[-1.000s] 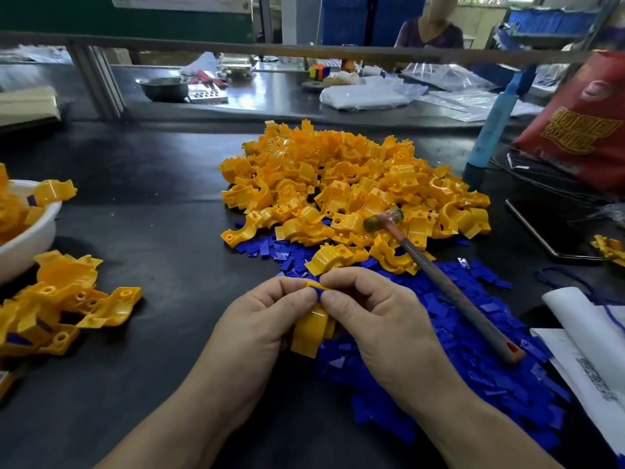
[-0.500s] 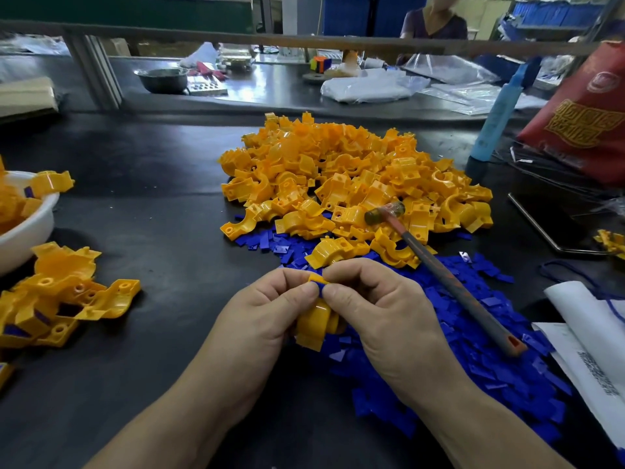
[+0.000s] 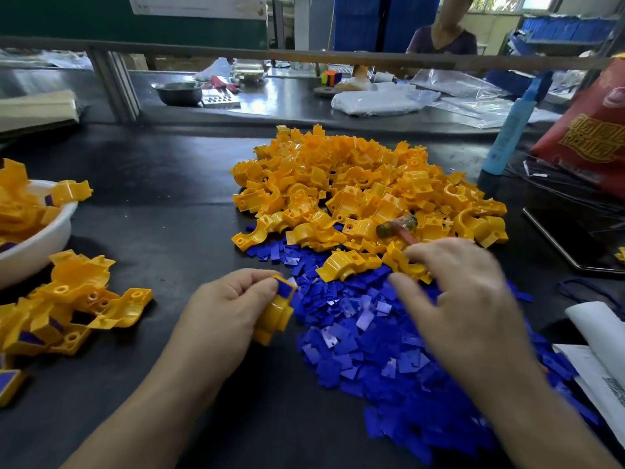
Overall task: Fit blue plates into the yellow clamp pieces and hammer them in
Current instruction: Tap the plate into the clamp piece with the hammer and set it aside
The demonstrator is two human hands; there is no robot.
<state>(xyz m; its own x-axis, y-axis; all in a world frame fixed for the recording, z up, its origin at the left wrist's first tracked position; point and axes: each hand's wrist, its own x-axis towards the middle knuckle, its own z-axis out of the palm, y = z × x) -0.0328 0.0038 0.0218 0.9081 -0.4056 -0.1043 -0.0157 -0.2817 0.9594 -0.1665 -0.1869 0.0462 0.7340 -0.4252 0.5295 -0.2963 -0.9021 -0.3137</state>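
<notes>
**Blue plate sits in yellow clamp at the counter**

The left hand (image 3: 230, 309) grips a curved yellow clamp piece (image 3: 275, 316) just above the dark counter (image 3: 152, 198), with a blue plate (image 3: 285, 288) set in its top end beside the fingertips. The right hand (image 3: 463, 299), blurred, hovers with fingers spread over the loose blue plates (image 3: 372, 350). A hammer (image 3: 395, 228) lies on the heap of yellow clamps (image 3: 355, 187) just beyond.

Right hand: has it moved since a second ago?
Yes. The right hand has let go of the yellow clamp piece, now held by the left hand alone, and swung right and forward toward the hammer on the yellow pile.
</notes>
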